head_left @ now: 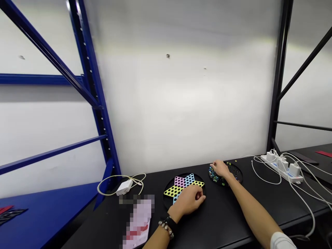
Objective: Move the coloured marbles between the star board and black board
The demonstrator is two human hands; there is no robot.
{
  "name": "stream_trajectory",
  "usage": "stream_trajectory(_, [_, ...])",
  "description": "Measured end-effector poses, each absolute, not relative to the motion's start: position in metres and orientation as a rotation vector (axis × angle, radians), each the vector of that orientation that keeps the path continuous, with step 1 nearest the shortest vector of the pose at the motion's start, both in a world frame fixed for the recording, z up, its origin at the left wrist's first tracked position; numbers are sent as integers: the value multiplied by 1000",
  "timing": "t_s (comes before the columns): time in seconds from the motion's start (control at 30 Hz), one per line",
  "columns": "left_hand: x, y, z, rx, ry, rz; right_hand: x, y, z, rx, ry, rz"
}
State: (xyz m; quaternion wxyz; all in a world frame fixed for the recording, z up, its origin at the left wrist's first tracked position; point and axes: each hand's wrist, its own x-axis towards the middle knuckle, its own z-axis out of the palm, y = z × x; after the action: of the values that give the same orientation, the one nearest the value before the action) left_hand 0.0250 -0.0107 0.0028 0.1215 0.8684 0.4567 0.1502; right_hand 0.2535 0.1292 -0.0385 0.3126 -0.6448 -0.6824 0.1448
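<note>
A star-shaped Chinese checkers board (174, 190) in pink, blue and yellow, dotted with dark holes, lies on a round black base. My left hand (188, 200) rests over its near right part, fingers curled closed. Whatever those fingers hold, if anything, is hidden. To the right sits a round black tray (240, 173) with many glass marbles (214, 177) in it. My right hand (220, 168) is over the left side of this tray, fingertips down among the marbles and drawn together. Its fingertips are too small to show what is between them.
A phone-like blurred item (138, 223) lies left of the board, behind it a white charger (124, 187) with a looped cable. At right, a power strip (282, 168) trails white cables over the black table (215, 224). Blue posts (97, 86) stand left.
</note>
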Motion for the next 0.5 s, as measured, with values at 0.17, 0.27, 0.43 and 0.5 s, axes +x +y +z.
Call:
stream_trajectory(0.17, [25, -12, 4, 2537, 1331, 419, 233, 118, -32, -1881, -2061, 197])
stream_trajectory(0.27, [25, -11, 4, 2536, 1325, 414, 229, 115, -28, -1921, -2164, 189])
stream_trajectory(0.43, [25, -10, 2, 2544, 1346, 424, 227, 118, -31, -1908, -2211, 233])
stream_trajectory(0.5, [25, -11, 2, 2539, 1345, 419, 230, 123, -32, -1875, -2187, 283])
